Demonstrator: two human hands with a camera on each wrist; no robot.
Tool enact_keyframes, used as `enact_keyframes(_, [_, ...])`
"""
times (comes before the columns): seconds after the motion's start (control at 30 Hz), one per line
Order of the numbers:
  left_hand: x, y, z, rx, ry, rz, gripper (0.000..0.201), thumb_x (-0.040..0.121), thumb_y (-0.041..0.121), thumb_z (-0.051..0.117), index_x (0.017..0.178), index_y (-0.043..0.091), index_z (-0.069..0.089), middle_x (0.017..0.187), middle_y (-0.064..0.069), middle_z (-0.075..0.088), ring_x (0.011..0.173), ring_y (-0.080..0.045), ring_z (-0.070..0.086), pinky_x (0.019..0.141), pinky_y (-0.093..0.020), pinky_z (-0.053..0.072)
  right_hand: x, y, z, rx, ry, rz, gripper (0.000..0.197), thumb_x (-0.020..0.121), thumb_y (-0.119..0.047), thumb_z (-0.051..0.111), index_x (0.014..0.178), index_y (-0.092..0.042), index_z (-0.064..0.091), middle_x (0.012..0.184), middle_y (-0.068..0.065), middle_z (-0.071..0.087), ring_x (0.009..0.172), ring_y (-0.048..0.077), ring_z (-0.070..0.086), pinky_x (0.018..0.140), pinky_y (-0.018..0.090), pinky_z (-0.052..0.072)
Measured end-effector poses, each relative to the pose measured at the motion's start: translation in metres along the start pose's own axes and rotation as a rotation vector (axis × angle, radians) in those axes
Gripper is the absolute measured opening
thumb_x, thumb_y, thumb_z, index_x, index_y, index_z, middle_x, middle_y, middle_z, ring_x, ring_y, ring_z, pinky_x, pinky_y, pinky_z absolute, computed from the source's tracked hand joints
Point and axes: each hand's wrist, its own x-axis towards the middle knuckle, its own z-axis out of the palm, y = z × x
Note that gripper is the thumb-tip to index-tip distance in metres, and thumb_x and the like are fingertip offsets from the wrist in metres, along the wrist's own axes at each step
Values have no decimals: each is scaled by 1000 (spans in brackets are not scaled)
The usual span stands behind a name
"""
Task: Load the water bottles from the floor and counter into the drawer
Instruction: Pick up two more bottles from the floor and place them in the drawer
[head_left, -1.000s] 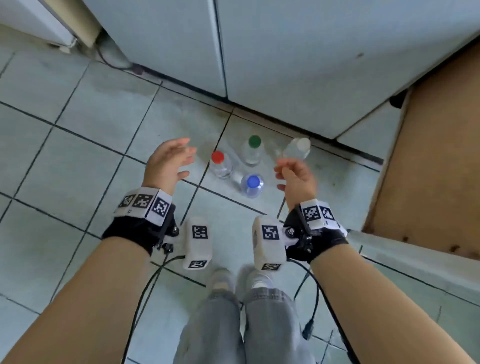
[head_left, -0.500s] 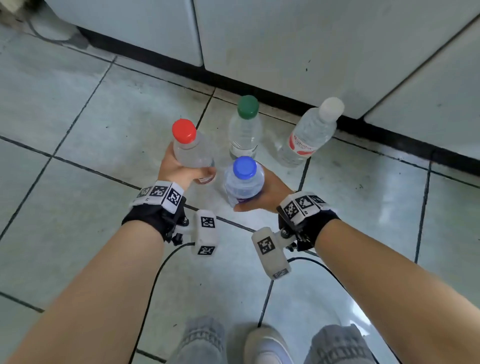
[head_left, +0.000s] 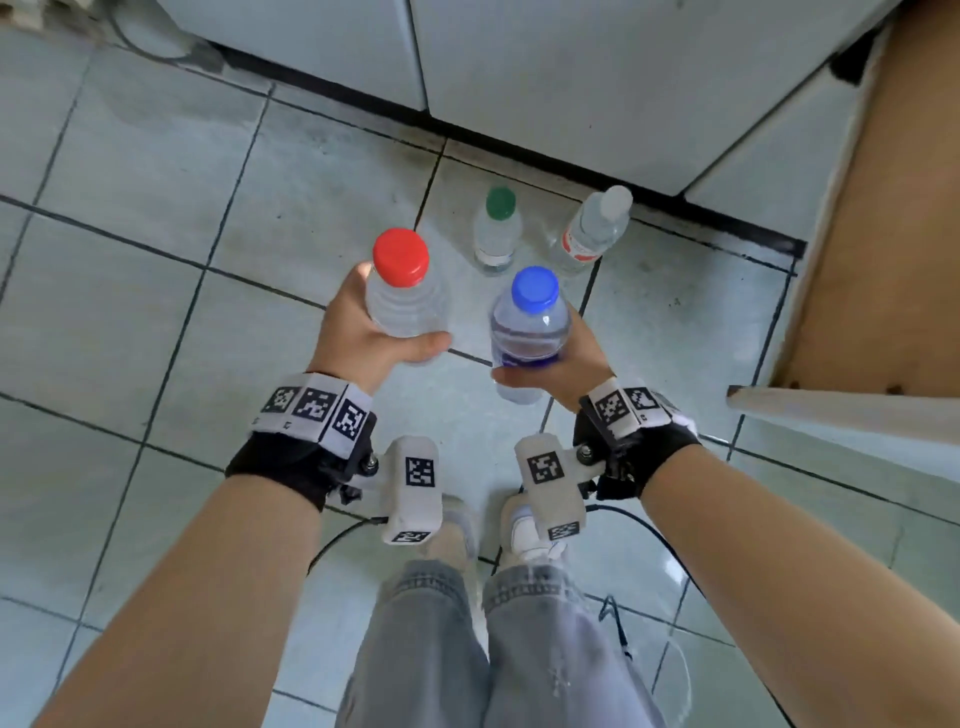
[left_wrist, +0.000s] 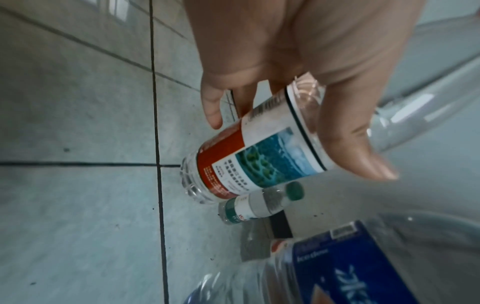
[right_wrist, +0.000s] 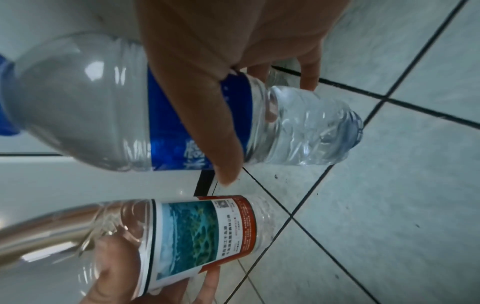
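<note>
My left hand (head_left: 363, 338) grips a clear red-capped bottle (head_left: 402, 291) (left_wrist: 254, 156) round its body, lifted off the tiled floor. My right hand (head_left: 566, 364) grips a blue-capped bottle (head_left: 530, 322) (right_wrist: 161, 115) with a blue label, also lifted. Both stand upright, side by side. Behind them a green-capped bottle (head_left: 497, 231) and a white-capped bottle (head_left: 592, 234) stand on the floor near the cabinet base. The red-capped bottle (right_wrist: 202, 234) and my left hand's fingers (right_wrist: 114, 273) also show in the right wrist view.
White cabinet doors (head_left: 571, 67) with a dark kick strip run along the back. An open drawer (head_left: 883, 234) with a brown bottom and a white front edge juts out at the right. My feet and jeans (head_left: 493, 623) are below the hands, with cables trailing.
Both hands reached down, closed round the red-capped and blue-capped bottles, and have now lifted them off the floor toward me.
</note>
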Motion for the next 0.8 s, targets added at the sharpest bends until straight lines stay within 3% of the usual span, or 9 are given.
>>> enact_keyframes(0.1, [-47,67,-20,29,-55,-10,63,55,-6,82,108,11,51,88,7,57,79,2,55,54,-2,45,-68,-44,-10,-5,44,89,84,44,-29,85,118,-5,52,103,5,62,93,21,59,83,32,49])
enact_keyframes(0.2, [-83,140,-34,25,-108,-8,59,49,4,86,92,22,51,87,7,60,74,10,58,68,-8,48,-134,-104,-31,89,73,106,80,38,-31,81,109,-3,58,89,0,63,76,10,60,66,17,45])
enact_keyframes(0.3, [-115,214,-36,-60,-163,-42,57,43,17,81,90,23,51,89,6,63,84,-5,61,79,-26,49,-193,-163,-62,285,96,65,73,42,-16,80,107,7,56,82,3,64,64,-2,63,61,14,48])
enact_keyframes(0.4, [-142,281,-24,-108,-265,-4,60,36,28,83,89,27,55,89,6,66,83,-7,63,76,-27,51,-235,-215,-100,409,160,-50,72,51,-1,77,116,10,47,87,7,62,71,3,64,65,18,52])
enact_keyframes(0.47, [-152,320,-5,-129,-340,26,64,35,35,81,94,21,60,88,5,68,84,-11,65,74,-30,50,-251,-245,-130,447,211,-123,62,56,1,73,113,4,50,84,1,65,73,5,64,67,19,53])
enact_keyframes(0.53, [-153,356,23,-121,-399,57,75,32,38,84,100,14,61,89,2,68,86,-16,64,77,-33,49,-258,-271,-163,492,268,-165,44,59,-2,71,99,-9,57,76,-6,69,69,6,65,63,20,54])
enact_keyframes(0.6, [-147,389,58,-98,-466,108,63,34,36,85,93,26,64,86,5,69,86,-14,64,82,-34,51,-258,-287,-200,524,296,-202,39,62,-1,68,95,-18,57,79,-1,67,69,10,64,63,24,55])
enact_keyframes(0.7, [-134,419,121,-49,-551,167,44,43,29,82,85,31,68,83,7,72,84,-10,67,83,-33,54,-248,-280,-259,516,300,-219,48,60,3,70,98,-22,57,84,0,69,76,12,66,69,24,57])
enact_keyframes(0.8, [-113,420,188,-42,-549,133,65,44,29,85,103,16,61,99,-4,72,95,-16,68,89,-39,55,-230,-248,-316,473,363,-128,73,40,9,81,98,-23,53,78,-12,75,74,-1,69,63,16,54])
